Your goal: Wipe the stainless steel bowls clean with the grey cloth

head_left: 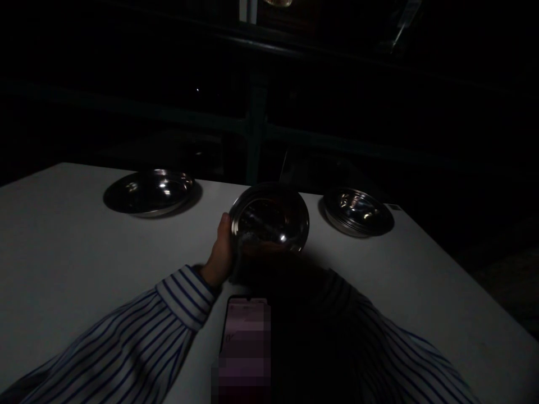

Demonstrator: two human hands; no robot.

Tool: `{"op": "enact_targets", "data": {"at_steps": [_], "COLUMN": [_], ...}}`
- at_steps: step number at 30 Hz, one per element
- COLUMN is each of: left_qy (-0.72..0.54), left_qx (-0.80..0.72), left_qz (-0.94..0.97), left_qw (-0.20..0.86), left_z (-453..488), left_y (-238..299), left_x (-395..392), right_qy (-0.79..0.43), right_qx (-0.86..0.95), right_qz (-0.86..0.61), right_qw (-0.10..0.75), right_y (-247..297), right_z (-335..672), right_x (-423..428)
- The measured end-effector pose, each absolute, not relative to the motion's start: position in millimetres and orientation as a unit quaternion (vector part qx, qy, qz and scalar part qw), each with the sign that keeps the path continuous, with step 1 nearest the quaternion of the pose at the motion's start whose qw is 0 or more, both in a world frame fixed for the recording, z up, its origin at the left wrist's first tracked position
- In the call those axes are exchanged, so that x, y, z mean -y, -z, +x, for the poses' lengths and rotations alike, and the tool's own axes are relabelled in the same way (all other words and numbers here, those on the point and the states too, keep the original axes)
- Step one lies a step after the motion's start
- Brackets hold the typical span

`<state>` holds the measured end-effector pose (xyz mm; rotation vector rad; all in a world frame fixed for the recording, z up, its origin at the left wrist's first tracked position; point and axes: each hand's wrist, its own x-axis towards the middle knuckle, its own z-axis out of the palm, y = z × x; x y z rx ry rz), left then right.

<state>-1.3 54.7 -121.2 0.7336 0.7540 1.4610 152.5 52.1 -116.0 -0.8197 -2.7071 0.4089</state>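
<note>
A phone [246, 315], its screen partly broken into blocks, shows at six o'clock against a white desk [63, 241], with a small rectangular patch [394, 207] at the desk's far edge, three o'clock. Beyond, in deep shadow at twelve o'clock, a dark upright post [256, 134] meets a crossbar [311, 134] beneath a ledge [269, 46]; a slanting pale streak [398, 38], possibly a reflection, sits between one and two o'clock.

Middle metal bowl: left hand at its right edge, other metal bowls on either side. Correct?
No: the head view shows the left hand at the left edge of the middle metal bowl. Other metal bowls do sit on either side.
</note>
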Motion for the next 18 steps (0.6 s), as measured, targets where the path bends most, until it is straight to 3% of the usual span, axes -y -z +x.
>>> {"op": "enact_targets", "data": {"at_steps": [8,14,18], "left_qy": [-0.629,-0.624,-0.629], "left_qx": [-0.306,-0.346,-0.328], "left_qz": [0.319,0.293,0.315], "left_qw": [0.640,0.636,0.631], "left_z": [-0.3,-1.5,-3.0], "left_y": [115.4,120.0,117.7], "left_x": [-56.7,-54.5,-56.9], "right_qy": [-0.062,-0.101,-0.043], "right_qx": [0.919,0.937,0.927], "right_qz": [-0.390,-0.307,-0.355], "right_qw": [-0.012,0.133,0.111], "right_y": [82.9,106.5,106.1], "right_z": [167.7,144.1,148.7], "right_x": [-43.3,-42.2,-36.6]}}
